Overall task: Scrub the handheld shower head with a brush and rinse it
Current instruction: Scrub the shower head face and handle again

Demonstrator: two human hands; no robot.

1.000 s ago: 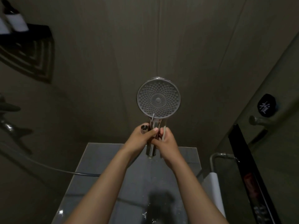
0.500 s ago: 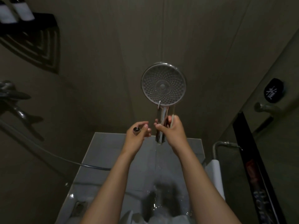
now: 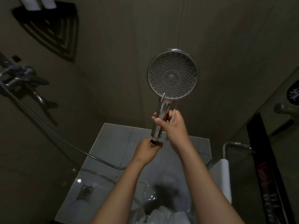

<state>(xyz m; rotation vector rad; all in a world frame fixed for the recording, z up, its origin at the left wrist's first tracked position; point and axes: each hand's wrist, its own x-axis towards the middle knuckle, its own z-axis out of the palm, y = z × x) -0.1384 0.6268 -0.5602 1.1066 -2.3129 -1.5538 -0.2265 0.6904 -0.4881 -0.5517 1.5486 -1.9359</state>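
Observation:
The round chrome shower head (image 3: pixel 172 76) is held upright, its nozzle face toward me, detached from the hose. My right hand (image 3: pixel 173 125) grips its chrome handle (image 3: pixel 160 120), together with a thin pale stick that may be the brush; I cannot tell. My left hand (image 3: pixel 146 151) holds the metal hose end fitting (image 3: pixel 152 142) just below the handle's open base. The grey hose (image 3: pixel 64 139) runs from that hand leftward to the wall tap. Water trickles down from the handle's base onto the wet floor.
A wall tap with lever (image 3: pixel 24 78) juts out at left. A black corner shelf (image 3: pixel 48 29) with bottles hangs at the upper left. A floor drain (image 3: pixel 86 191) is set in the wet grey tiles. A chrome rail with a white towel (image 3: pixel 224 175) and a glass door stand at right.
My right hand has lifted the shower head up and to the right. My left hand, with the hose fitting, has moved from beside the handle to under its base. The view has tilted down.

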